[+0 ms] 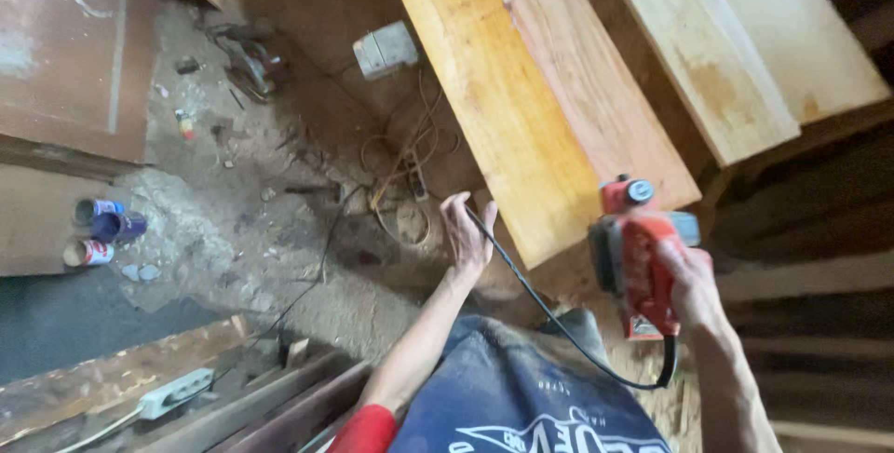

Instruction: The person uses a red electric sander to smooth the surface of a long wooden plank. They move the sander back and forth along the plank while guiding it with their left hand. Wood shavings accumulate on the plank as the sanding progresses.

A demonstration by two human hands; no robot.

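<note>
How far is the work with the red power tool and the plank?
Done: nothing certain; the plank looks smooth, but the tool is off it. In hand: right hand grips the red power tool beside the plank end; left hand holds its black cord aside. Left: setting the tool on the plank.

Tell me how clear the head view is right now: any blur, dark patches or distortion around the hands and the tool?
Head view: the red power tool and right hand are smeared by motion blur; the left hand holding the black cord is sharper; the pale plank is brightly lit, the right edge falls into deep shadow; wide-angle lens bends straight edges.
</note>
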